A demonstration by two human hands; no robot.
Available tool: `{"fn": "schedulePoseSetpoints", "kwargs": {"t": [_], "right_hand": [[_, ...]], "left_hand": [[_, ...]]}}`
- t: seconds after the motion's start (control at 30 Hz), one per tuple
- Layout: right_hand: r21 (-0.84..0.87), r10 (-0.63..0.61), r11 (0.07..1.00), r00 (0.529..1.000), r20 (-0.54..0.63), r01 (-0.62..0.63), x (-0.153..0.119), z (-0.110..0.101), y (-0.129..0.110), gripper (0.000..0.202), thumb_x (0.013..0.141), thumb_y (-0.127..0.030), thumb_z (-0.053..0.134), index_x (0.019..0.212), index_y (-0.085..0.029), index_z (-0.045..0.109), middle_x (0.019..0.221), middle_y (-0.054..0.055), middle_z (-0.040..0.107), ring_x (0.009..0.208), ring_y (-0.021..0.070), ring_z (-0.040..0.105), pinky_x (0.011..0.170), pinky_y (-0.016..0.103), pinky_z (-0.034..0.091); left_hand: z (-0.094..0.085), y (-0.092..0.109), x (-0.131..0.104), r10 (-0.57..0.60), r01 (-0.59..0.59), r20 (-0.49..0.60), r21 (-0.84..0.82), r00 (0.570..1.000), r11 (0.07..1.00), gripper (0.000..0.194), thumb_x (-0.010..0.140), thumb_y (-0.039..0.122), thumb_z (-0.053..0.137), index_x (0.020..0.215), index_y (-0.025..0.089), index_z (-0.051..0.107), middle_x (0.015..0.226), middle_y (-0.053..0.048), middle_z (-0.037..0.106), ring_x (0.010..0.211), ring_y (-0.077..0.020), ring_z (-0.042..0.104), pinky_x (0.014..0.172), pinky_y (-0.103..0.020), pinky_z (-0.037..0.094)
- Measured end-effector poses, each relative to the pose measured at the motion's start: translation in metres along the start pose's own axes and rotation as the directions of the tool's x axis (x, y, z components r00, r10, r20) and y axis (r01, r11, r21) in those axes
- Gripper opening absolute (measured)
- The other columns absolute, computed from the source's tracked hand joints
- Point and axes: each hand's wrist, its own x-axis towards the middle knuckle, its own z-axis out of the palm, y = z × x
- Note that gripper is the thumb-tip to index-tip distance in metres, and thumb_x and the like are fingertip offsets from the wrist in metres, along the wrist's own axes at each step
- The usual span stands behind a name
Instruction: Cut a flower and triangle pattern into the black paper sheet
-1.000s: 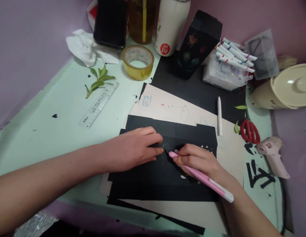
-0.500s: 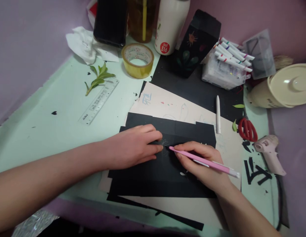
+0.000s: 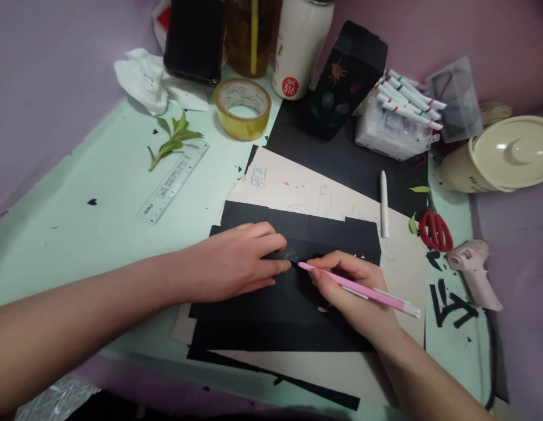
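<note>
head-worn view, angled down, close above desk (image 3: 78, 234)

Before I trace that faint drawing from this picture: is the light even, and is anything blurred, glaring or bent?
Head view: soft, even light, only weak shadows under the left hand and right hand; sharp around the pink pen, though the faint drawing barely shows on the black paper; small glare on the cream lid; wide-lens bending curves the table edge.

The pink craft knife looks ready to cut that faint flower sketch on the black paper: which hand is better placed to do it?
The right hand, probably: it grips the pink craft knife with its tip beside the flower sketch. The left hand lies flat, pinning the black paper.
</note>
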Motion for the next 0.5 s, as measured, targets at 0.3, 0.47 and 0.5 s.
{"fn": "schedulePoseSetpoints", "kwargs": {"t": [0.3, 0.47, 0.5], "right_hand": [[0.007, -0.088, 0.996, 0.992, 0.093, 0.087, 0.005, -0.007, 0.004, 0.009, 0.082, -0.026, 0.069, 0.080, -0.020, 0.075, 0.072, 0.003, 0.072, 0.052, 0.0108, 0.056, 0.045, 0.021, 0.042], [0.006, -0.097, 0.995, 0.989, 0.116, 0.096, 0.007, -0.010, 0.005, 0.008, 0.082, -0.026, 0.070, 0.080, -0.020, 0.076, 0.071, 0.003, 0.071, 0.054, 0.0114, 0.056, 0.048, 0.022, 0.040], [0.005, -0.093, 0.996, 0.989, 0.113, 0.093, 0.007, -0.011, 0.004, 0.009, 0.082, -0.026, 0.070, 0.079, -0.020, 0.076, 0.071, 0.004, 0.071, 0.054, 0.0116, 0.056, 0.048, 0.023, 0.040]], "left_hand": [[-0.001, -0.001, 0.000, -0.015, 0.015, -0.007, -0.040, 1.000, 0.999, 0.030, 0.099, 0.028, 0.052, 0.125, 0.018, 0.064, 0.112, -0.011, 0.058, 0.102, -0.0247, 0.050, 0.087, -0.037, 0.047], [-0.001, -0.001, 0.000, -0.012, 0.011, -0.027, -0.043, 1.000, 0.999, 0.029, 0.098, 0.027, 0.055, 0.123, 0.018, 0.065, 0.112, -0.011, 0.060, 0.101, -0.0240, 0.051, 0.088, -0.035, 0.047], [-0.001, -0.001, 0.000, -0.013, 0.012, -0.028, -0.046, 1.000, 0.999, 0.028, 0.098, 0.026, 0.055, 0.123, 0.018, 0.065, 0.112, -0.011, 0.060, 0.101, -0.0241, 0.051, 0.088, -0.035, 0.047]]}}
